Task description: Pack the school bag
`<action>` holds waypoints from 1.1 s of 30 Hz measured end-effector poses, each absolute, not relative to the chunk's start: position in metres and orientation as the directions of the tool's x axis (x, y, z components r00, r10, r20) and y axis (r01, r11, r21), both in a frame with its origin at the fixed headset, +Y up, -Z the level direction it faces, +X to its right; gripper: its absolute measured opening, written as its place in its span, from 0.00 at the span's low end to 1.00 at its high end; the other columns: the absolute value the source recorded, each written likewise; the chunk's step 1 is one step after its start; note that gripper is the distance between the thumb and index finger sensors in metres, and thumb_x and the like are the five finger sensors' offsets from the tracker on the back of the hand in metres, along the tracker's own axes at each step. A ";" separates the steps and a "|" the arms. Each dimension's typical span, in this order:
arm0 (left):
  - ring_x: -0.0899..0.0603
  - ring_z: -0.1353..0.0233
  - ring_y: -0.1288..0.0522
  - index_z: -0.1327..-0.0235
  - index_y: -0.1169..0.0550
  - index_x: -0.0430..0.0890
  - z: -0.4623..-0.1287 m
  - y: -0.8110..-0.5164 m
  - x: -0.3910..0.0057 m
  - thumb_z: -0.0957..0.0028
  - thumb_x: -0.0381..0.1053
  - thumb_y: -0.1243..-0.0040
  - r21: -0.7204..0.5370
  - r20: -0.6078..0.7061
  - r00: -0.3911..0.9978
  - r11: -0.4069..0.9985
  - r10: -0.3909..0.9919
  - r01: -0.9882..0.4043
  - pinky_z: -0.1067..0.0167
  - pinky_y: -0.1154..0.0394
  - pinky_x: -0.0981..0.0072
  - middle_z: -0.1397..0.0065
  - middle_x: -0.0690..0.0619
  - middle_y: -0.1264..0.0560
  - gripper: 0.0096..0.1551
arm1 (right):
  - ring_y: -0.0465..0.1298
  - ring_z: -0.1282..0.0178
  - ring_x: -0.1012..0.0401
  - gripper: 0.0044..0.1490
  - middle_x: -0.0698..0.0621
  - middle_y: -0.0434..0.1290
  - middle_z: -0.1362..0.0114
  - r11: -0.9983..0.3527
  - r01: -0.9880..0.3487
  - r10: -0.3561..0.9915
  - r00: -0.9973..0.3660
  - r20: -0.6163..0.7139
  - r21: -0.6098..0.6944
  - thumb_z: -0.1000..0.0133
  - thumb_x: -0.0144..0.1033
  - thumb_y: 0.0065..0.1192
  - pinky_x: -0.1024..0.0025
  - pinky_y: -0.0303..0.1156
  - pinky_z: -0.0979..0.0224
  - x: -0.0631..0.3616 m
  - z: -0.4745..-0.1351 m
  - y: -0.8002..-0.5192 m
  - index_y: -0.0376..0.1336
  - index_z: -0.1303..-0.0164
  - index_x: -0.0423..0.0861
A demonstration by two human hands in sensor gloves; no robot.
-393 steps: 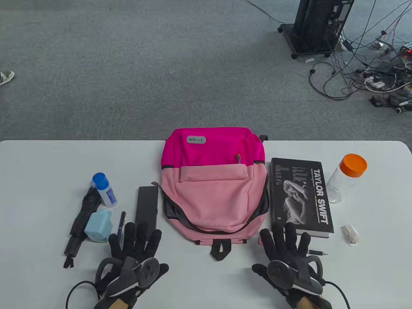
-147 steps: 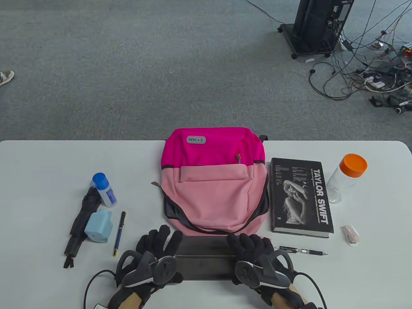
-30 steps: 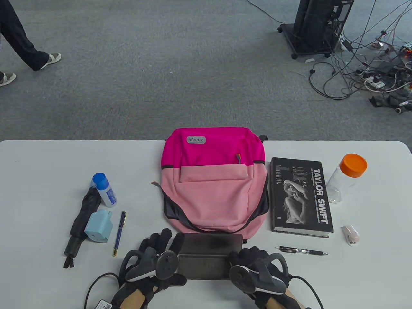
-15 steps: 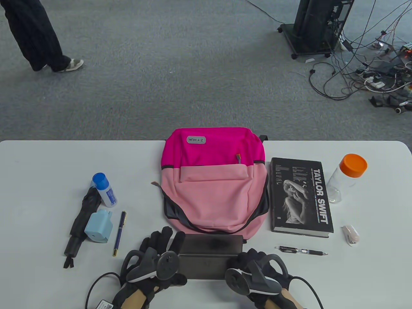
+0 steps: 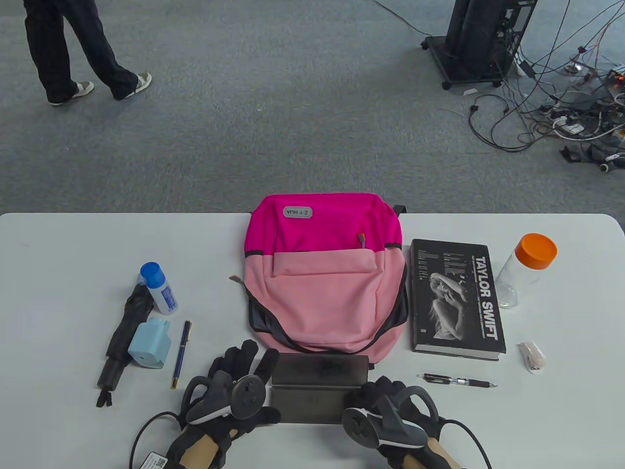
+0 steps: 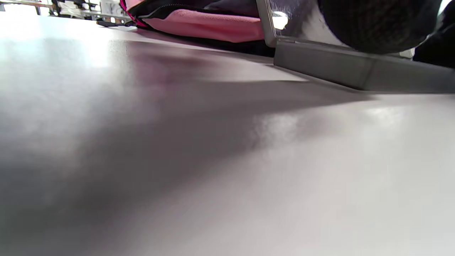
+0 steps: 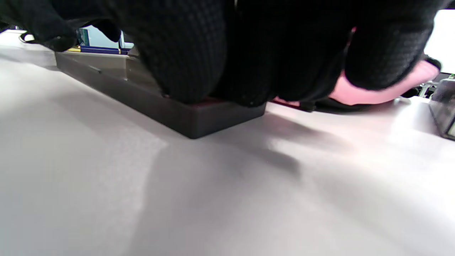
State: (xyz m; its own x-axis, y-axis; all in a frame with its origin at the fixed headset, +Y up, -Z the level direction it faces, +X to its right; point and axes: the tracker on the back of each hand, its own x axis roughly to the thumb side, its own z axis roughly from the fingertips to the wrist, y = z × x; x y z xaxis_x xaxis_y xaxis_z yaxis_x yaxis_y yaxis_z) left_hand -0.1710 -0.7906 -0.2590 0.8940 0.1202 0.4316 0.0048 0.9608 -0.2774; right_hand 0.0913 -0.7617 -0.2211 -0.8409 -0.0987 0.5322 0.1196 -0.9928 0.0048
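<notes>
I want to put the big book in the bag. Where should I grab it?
Grab the book by its long right edge, coming from the right side. It lies flat, its left edge close beside the bag, so fingers have little room there. The right side has bare table to slide fingers under, though the bottle stands near the far corner.

The backpack (image 5: 324, 278) is pink matt cloth, the pencil case (image 5: 317, 388) smooth dark plastic with glossy lid, the table (image 5: 58, 273) smooth white.
</notes>
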 end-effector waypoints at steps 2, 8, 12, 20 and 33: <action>0.16 0.21 0.62 0.21 0.69 0.52 -0.258 -0.790 -0.170 0.62 0.73 0.43 -0.267 0.436 0.892 0.964 0.120 0.001 0.27 0.56 0.17 0.14 0.28 0.69 0.71 | 0.80 0.38 0.39 0.29 0.36 0.79 0.36 -0.993 0.117 -0.087 -0.840 0.535 0.021 0.47 0.35 0.73 0.31 0.76 0.36 0.093 -0.221 -0.762 0.73 0.36 0.39; 0.16 0.21 0.62 0.21 0.69 0.52 -0.259 -0.790 -0.169 0.62 0.74 0.42 -0.273 0.430 0.897 0.962 0.104 0.019 0.27 0.56 0.17 0.14 0.28 0.69 0.72 | 0.79 0.36 0.39 0.33 0.35 0.78 0.32 -0.998 0.014 -0.041 -0.877 0.479 -0.060 0.48 0.39 0.74 0.32 0.76 0.34 0.118 -0.227 -0.730 0.72 0.33 0.41; 0.16 0.21 0.62 0.21 0.70 0.52 -0.261 -0.791 -0.169 0.62 0.74 0.42 -0.294 0.424 0.899 0.956 0.111 0.021 0.27 0.57 0.17 0.14 0.28 0.70 0.73 | 0.79 0.35 0.38 0.35 0.34 0.78 0.32 -0.995 0.047 -0.078 -0.905 0.419 -0.083 0.48 0.39 0.74 0.31 0.75 0.34 0.144 -0.238 -0.698 0.71 0.31 0.40; 0.16 0.21 0.63 0.22 0.71 0.52 -0.260 -0.790 -0.169 0.61 0.74 0.42 -0.300 0.424 0.900 0.953 0.099 0.036 0.28 0.58 0.16 0.14 0.27 0.70 0.73 | 0.82 0.36 0.39 0.37 0.35 0.80 0.32 -0.920 0.389 -0.355 -0.879 0.317 0.049 0.50 0.39 0.75 0.33 0.78 0.35 0.191 -0.261 -0.706 0.70 0.31 0.39; 0.15 0.22 0.64 0.22 0.72 0.50 -0.258 -0.790 -0.167 0.60 0.75 0.43 -0.319 0.426 0.899 0.947 0.101 0.045 0.28 0.58 0.16 0.15 0.27 0.71 0.73 | 0.87 0.39 0.48 0.38 0.43 0.85 0.38 -0.800 0.599 -0.566 -0.741 0.360 -0.025 0.55 0.40 0.82 0.39 0.82 0.36 0.213 -0.259 -0.765 0.72 0.34 0.43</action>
State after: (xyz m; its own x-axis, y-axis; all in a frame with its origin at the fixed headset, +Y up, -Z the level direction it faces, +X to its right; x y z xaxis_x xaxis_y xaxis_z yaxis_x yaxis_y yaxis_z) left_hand -0.1673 -0.7900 -0.2575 0.8990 0.1005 0.4263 0.0455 0.9466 -0.3191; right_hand 0.2129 -0.7652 -0.2590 -0.7412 -0.5664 0.3603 0.5993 -0.8001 -0.0251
